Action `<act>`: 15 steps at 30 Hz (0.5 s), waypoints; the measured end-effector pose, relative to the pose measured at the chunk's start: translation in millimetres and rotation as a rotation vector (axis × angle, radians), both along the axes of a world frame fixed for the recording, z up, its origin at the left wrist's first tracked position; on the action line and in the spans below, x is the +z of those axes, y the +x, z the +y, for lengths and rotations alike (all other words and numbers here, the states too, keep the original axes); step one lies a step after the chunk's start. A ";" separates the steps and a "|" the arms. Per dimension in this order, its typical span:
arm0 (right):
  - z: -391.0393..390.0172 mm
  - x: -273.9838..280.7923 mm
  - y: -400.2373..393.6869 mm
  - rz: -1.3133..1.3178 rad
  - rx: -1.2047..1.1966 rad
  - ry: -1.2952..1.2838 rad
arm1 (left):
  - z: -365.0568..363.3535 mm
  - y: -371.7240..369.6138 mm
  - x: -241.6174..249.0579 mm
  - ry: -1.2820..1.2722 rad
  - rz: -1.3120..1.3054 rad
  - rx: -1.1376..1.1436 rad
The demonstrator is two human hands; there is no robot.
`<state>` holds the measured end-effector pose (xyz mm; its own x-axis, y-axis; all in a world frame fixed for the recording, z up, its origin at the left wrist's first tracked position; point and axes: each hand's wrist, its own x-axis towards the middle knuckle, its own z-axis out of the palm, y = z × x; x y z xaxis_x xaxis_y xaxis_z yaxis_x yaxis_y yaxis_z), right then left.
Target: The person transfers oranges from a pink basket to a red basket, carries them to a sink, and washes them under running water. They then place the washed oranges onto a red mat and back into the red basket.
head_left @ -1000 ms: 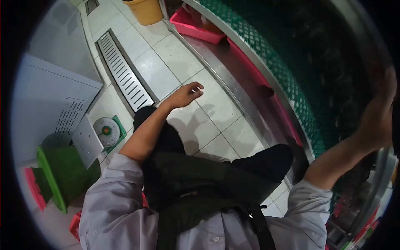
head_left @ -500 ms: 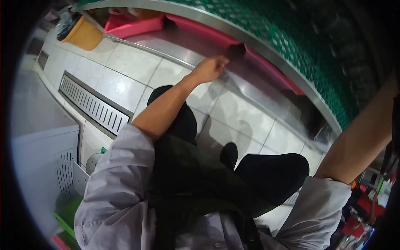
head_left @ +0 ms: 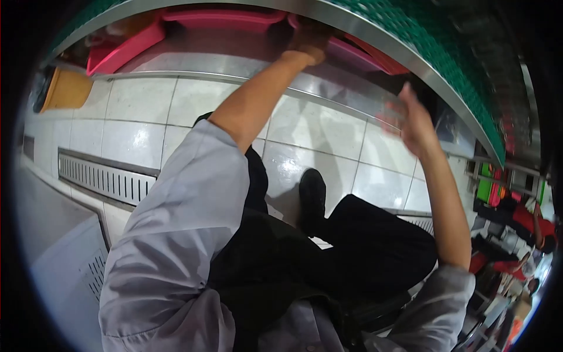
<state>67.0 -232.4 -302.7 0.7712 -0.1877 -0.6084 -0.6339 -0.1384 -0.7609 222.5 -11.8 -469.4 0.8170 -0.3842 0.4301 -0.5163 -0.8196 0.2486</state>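
Observation:
My left hand reaches over the steel lower shelf, in among the pink trays. It is at the gap between a pink tray and another pink tray. Its fingers are in deep shadow, so I cannot make out whether they grip anything. Beside the shelf's front edge, to the right, my right hand is raised with its fingers apart, somewhat blurred. Nothing shows in it.
A steel rim with green mesh curves above the shelf. A yellow bin stands at the left on white tiles, near a floor drain grate. A white appliance is at lower left. People in red are far right.
My left hand has moved from the shelf's front edge deeper in among the trays. My right hand has come down into view from the upper right. The view has shifted.

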 end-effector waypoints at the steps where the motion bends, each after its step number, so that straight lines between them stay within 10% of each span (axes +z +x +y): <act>1: -17.9 -19.8 23.3 -0.157 -0.107 0.084 | -1.9 -1.2 -5.5 -0.005 -0.007 -0.021; 15: -137.7 -78.7 73.7 0.021 0.093 0.127 | 12.2 -111.5 17.4 0.007 0.391 -0.076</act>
